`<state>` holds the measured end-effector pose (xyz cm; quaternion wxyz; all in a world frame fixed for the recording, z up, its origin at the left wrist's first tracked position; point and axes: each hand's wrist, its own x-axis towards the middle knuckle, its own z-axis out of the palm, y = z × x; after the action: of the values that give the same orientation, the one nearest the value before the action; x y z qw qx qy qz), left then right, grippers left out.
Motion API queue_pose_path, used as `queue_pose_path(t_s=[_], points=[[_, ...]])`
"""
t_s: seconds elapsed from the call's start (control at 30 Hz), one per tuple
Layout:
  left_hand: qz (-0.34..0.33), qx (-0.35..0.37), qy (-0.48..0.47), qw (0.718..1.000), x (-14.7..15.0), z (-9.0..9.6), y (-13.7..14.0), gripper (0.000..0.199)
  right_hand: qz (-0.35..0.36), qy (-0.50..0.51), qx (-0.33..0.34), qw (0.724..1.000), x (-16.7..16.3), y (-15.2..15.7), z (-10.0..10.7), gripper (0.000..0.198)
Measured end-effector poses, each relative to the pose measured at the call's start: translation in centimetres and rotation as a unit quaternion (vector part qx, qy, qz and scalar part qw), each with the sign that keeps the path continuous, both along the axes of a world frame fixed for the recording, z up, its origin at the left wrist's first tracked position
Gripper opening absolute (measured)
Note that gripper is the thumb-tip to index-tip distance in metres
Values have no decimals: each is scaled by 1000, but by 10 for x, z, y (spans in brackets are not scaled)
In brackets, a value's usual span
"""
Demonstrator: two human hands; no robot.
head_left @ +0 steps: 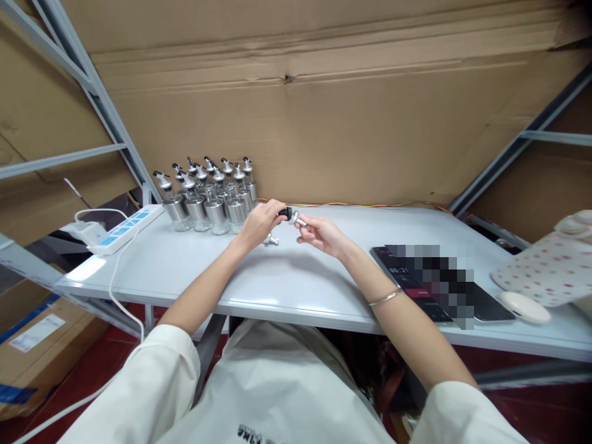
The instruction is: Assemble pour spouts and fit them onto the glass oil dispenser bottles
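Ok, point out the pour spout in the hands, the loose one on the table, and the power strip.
Held pour spout (295, 217), head view: silvery collar.
Loose pour spout (272, 241), head view: silvery part.
Power strip (129, 227), head view: socket face.

A power strip (126, 230) (white) lies well left of what seems a tablet (419, 285).

The spout (295, 217) is black at 1 end and silver at the other; the bottles (216, 211) are clear with silver bands and black-tipped silver tops. The table (296, 283) is pale grey, the power strip (129, 228) white and blue, the cardboard (324, 135) brown, the shirt (287, 382) white with dark lettering, the bag (550, 262) white with reddish and tan dots
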<state>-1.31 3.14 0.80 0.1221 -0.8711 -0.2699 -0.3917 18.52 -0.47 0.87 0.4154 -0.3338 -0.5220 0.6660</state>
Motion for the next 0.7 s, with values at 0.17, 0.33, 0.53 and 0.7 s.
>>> queue_pose_path(t_s=[0.17, 0.33, 0.53, 0.7], points=[[80, -83, -102, 988, -14, -3, 12, 24, -55, -21, 37, 998, 10, 1, 4, 30], [171, -218, 49, 960, -20, -16, 23, 27, -47, -208, 129, 969, 10, -2, 3, 33], [221, -274, 86, 932, -9, -32, 32, 32, 83, -369, 208, 902, 3, -1, -8, 31], [223, -270, 51, 935, -8, -36, 34, 44, 49, -415, 243, 875, -2, 3, -19, 29]])
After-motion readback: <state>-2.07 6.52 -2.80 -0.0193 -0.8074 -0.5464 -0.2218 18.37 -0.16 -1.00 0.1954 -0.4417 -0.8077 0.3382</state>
